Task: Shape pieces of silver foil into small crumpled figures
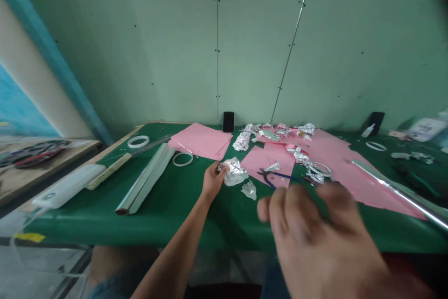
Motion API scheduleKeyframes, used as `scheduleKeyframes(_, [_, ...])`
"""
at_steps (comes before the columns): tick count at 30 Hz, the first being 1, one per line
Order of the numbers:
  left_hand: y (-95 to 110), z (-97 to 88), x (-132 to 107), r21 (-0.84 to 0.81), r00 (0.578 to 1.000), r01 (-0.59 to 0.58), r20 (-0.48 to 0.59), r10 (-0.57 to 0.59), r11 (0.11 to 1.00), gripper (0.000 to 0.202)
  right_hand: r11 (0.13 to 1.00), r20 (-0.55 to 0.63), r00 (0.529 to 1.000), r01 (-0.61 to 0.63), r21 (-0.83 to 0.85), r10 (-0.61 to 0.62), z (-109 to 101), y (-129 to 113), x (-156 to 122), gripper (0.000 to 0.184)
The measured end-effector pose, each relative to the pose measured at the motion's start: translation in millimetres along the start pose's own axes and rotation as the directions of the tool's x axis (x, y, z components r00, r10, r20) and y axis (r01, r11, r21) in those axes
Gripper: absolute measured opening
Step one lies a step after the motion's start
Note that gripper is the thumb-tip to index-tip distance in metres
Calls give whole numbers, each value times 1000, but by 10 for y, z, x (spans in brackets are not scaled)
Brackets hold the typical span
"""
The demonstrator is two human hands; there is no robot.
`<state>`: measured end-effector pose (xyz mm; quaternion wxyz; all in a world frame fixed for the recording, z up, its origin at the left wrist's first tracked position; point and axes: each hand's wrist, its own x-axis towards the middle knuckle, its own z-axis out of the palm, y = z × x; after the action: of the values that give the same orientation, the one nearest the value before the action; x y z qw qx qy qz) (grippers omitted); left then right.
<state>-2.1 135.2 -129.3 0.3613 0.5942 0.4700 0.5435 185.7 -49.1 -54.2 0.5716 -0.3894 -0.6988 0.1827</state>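
My left hand [212,180] reaches out over the green table [182,196] and its fingers pinch a crumpled piece of aluminium foil [234,171]. A smaller foil scrap [249,190] lies just right of it. My right hand [315,229] hovers close to the camera, blurred, fingers spread and curled slightly, with nothing seen in it. Beyond it, blue-handled pliers [276,177] lie on a pink paper sheet [269,161].
More foil wads [242,141] and pink sheets [201,141] lie at the back. White rings [138,141] [182,159], a foil roll [147,178] and a long silver tube [399,191] lie on the table. A black phone [228,121] leans against the wall.
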Motion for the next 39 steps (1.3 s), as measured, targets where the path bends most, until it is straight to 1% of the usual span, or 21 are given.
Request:
scheduleKeyframes(1, [-7,3,12,-2,1000,-2,-3,2,1000,20,996,-101,994,-22,88,30,19,-47,179,35])
scheduleKeyframes(2, [-11,12,29,-2,1000,-2,-1,2,1000,20,987,-123,987,-83,136,100,41,-32,369,34])
scheduleKeyframes(3, [-6,31,53,1,1000,0,5,0,1000,20,984,-138,980,-125,126,142,61,47,555,33])
scheduleKeyframes(4, [9,58,82,6,1000,1,16,-1,1000,19,983,-111,978,-171,70,178,80,185,727,34])
scheduleKeyframes(6, [83,140,157,28,998,-20,65,18,999,16,971,23,975,-220,-99,223,110,571,1006,46])
scheduleKeyframes(8, [201,244,252,64,979,-97,185,83,993,11,956,142,955,-234,-176,260,139,979,1199,49])
scheduleKeyframes(10, [323,350,370,91,944,-161,306,126,983,29,945,240,921,-266,-191,307,159,1296,1347,36])
scheduleKeyframes(12, [398,436,522,116,936,-165,331,119,979,52,933,269,900,-294,-209,344,147,1501,1497,16])
scheduleKeyframes(14, [400,494,719,159,941,-167,321,109,973,67,923,259,896,-301,-241,360,85,1642,1666,10])
scheduleKeyframes(15, [375,513,835,191,950,-180,289,121,965,69,916,235,901,-302,-265,365,37,1709,1752,10])
scheduleKeyframes(16, [337,529,961,227,961,-204,229,152,952,65,905,194,909,-304,-298,369,-17,1781,1835,11])
scheduleKeyframes(18, [245,560,1231,305,967,-251,44,250,919,51,866,66,930,-309,-392,361,-123,1947,1972,12])
scheduleKeyframes(19, [199,580,1364,323,957,-265,-29,289,908,45,845,0,940,-307,-438,342,-165,2036,2020,12])
scheduleKeyframes(21, [121,635,1604,281,956,-260,-59,287,924,39,825,-92,955,-289,-486,281,-214,2210,2069,13])
scheduleKeyframes(22, [91,669,1702,234,966,-243,-24,256,941,37,830,-127,960,-281,-481,251,-222,2286,2072,13])
scheduleKeyframes(24, [44,742,1848,141,977,-202,102,188,969,35,855,-179,960,-273,-440,214,-218,2401,2048,14])
scheduleKeyframes(26, [6,808,1929,85,965,-172,216,150,982,32,870,-219,953,-285,-401,211,-208,2470,2009,16])
scheduleKeyframes(28, [-25,857,1965,62,959,-163,243,144,985,26,878,-233,947,-297,-374,221,-209,2504,1978,19])
scheduleKeyframes(33, [-70,879,1965,54,974,-167,167,156,985,16,896,-196,949,-301,-327,247,-231,2523,1948,32])
scheduleKeyframes(36, [-69,836,1898,54,980,-149,141,140,987,17,902,-227,938,-322,-287,262,-242,2487,1943,39])
scheduleKeyframes(39, [-21,761,1749,36,980,-141,144,135,989,18,911,-287,915,-350,-218,283,-261,2425,1941,38])
